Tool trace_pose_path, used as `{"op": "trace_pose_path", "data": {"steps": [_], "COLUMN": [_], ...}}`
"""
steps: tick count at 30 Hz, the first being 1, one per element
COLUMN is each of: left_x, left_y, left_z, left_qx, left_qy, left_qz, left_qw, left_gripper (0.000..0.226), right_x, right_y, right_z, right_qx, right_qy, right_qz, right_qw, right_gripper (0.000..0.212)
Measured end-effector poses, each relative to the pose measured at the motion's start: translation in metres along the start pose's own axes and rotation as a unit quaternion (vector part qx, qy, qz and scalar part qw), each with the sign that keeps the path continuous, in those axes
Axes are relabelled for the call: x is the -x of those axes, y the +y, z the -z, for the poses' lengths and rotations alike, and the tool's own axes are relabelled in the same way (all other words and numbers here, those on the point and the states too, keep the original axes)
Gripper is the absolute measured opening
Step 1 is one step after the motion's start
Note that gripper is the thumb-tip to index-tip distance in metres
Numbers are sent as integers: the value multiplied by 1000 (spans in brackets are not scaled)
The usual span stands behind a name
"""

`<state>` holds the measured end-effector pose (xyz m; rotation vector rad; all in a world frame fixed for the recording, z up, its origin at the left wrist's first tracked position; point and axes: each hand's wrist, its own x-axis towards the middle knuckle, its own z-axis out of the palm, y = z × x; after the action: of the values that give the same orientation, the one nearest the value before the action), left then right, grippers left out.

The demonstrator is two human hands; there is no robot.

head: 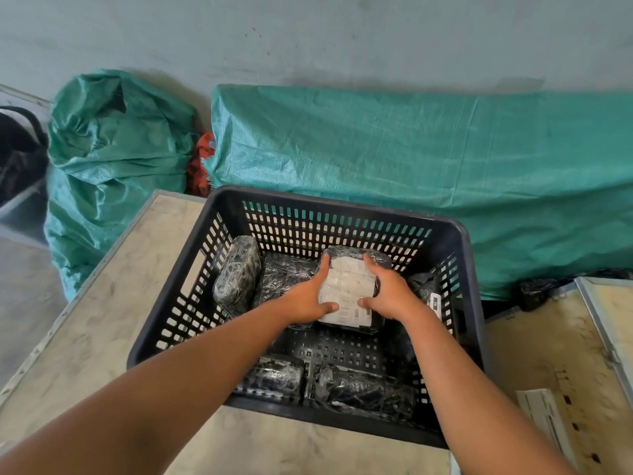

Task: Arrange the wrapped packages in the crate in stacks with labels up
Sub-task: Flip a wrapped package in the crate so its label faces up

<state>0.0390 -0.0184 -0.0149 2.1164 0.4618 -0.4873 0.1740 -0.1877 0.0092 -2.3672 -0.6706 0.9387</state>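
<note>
A black slotted plastic crate [459,241] stands on a pale table. Inside it, both hands grip one black-wrapped package [347,289] whose white label faces up. My left hand [305,299] holds its left side and my right hand [388,293] its right side. Against the crate's left wall, another wrapped package [236,274] stands on edge. A flat package [286,274] lies between that one and the held package. Two more packages [274,373] [363,389] lie along the near wall. A package with a small white label [430,293] leans at the right wall, partly hidden.
The table [113,303] extends left and in front of the crate. A second table or lid with metal edging [565,354] sits to the right, with a white strip on it. Green woven sacks [411,149] [113,159] lie behind, against a grey wall.
</note>
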Motion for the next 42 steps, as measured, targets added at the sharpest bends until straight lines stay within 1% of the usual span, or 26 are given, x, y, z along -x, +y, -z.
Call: {"op": "trace_pose_path", "data": {"steps": [3, 5, 7, 11, 15, 17, 19, 22, 24, 25, 27, 29, 30, 32, 33, 34, 36, 38, 40, 42], "left_x": [-10, -17, -21, -25, -27, -28, -30, -34, -36, -36, -31, -24, -22, -16, -14, -12, -7, -2, 5, 15], "left_y": [0, -1, -3, -3, -3, -7, -10, -9, -5, -4, -4, -8, -10, -12, -11, -9, -3, 3, 11, 23], "left_z": [-6, -12, -20, -38, -33, -33, -38, -47, -49, -49, -49, -47, -45, -40, -37, -35, -33, -32, -30, -27], "left_qx": [-109, -170, -218, -279, -364, -364, -367, -392, -397, -391, -368, -341, -333, -330, -331, -332, -339, -344, -343, -329], "left_qy": [23, 32, 41, 58, 97, 72, 29, -4, -8, -9, -4, -1, -5, -17, -23, -28, -39, -54, -59, -48], "left_qz": [38, 47, 49, 67, 58, 63, 78, 118, 133, 132, 112, 82, 70, 56, 52, 50, 51, 49, 29, -9], "left_qw": [993, 984, 974, 956, 924, 926, 927, 912, 908, 911, 923, 936, 940, 942, 942, 941, 939, 936, 937, 943], "left_gripper": [116, 114, 112, 102, 100, 96, 89, 88, 88, 88, 88, 90, 93, 94, 93, 91, 89, 86, 81, 76], "right_x": [-4, -5, -6, -6, -6, -6, -6, -5, 0, 4, 16, 33, 44, 69, 81, 91, 107, 115, 116, 115], "right_y": [4, 4, 2, -2, -2, -2, -2, -5, -7, -9, -15, -23, -26, -25, -20, -14, -3, 6, 9, 9], "right_z": [-3, -6, -12, -25, -27, -27, -29, -34, -35, -33, -25, -9, 1, 19, 24, 26, 22, 12, 6, 6], "right_qx": [26, 49, 114, 294, 350, 367, 383, 403, 404, 389, 315, 214, 185, 171, 176, 187, 218, 204, 196, 229], "right_qy": [20, 23, 14, -23, -52, -58, -61, -63, -59, -52, -19, 43, 90, 203, 243, 261, 247, 216, 198, 187], "right_qz": [-12, -29, -46, -79, -88, -87, -84, -84, -81, -73, -35, 5, 26, 59, 57, 40, -16, -39, -41, -42], "right_qw": [999, 998, 992, 952, 931, 924, 918, 909, 909, 917, 948, 976, 978, 962, 952, 946, 944, 954, 959, 955], "right_gripper": [114, 115, 114, 111, 104, 98, 90, 87, 83, 77, 64, 57, 52, 45, 45, 49, 64, 77, 81, 82]}}
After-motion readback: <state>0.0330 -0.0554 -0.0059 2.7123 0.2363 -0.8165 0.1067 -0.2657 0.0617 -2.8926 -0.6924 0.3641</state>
